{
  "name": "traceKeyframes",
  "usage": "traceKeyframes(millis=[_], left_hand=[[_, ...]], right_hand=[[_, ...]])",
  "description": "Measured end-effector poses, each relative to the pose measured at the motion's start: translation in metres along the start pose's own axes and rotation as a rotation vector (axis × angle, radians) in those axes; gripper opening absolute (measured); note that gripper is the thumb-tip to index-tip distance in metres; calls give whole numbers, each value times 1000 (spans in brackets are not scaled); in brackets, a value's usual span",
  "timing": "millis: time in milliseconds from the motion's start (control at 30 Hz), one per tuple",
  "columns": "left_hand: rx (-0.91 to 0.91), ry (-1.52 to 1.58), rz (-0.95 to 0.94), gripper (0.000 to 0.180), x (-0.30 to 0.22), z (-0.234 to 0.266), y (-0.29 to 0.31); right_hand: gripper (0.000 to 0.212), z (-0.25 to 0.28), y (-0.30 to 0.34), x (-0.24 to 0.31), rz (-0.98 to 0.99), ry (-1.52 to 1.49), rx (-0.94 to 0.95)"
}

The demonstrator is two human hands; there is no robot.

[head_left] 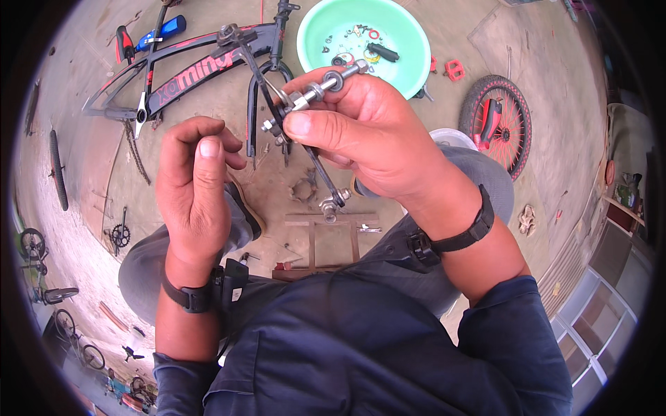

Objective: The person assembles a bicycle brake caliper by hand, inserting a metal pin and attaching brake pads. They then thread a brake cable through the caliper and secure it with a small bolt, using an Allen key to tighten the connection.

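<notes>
Right grip [374, 132]: thumb and fingers closed about a bright axle [327, 87], threaded with nuts and washers, held aloft in front of the body. Crossing beside it: one dark strut [320, 170], bolted at both ends; whether joined to the axle, not clear. Left grip [194, 184]: loosely curled, thumb near the fingers, nothing visible in it, just apart from the strut. Hazards, as judged: nuts or washers could slide off the axle if it tips and they sit loose; the strut could swing or slip, being pinched near mid-length with heavy ends. Dropped pieces could roll among floor clutter. Beyond: one bicycle frame [201, 80]; one green basin [408, 29], small parts inside; one red pedal [454, 70]; one wheel [474, 97], all on the floor [555, 69].
</notes>
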State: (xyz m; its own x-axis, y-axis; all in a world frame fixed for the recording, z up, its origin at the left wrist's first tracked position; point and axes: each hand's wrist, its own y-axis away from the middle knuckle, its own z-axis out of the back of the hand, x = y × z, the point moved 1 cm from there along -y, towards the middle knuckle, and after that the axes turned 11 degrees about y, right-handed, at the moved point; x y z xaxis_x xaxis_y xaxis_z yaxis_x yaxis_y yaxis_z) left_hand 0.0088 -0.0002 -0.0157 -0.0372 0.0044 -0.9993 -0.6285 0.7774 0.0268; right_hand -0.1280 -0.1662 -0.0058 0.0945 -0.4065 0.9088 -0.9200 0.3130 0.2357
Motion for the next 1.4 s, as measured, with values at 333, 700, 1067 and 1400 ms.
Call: traceKeyframes(millis=[333,700,1067,1400], left_hand=[[588,-632,584,26,150,-6,1],[385,-226,1446,37,290,-68,88],[-33,58,1821,38,331,-78,93],[-75,60,1819,24,347,-69,96]], right_hand=[[32,54,28,28,160,57,-220],[45,111,77,42,135,-114,-560],[36,136,82,43,88,-318,-650],[34,145,81,40,142,-348,-643]])
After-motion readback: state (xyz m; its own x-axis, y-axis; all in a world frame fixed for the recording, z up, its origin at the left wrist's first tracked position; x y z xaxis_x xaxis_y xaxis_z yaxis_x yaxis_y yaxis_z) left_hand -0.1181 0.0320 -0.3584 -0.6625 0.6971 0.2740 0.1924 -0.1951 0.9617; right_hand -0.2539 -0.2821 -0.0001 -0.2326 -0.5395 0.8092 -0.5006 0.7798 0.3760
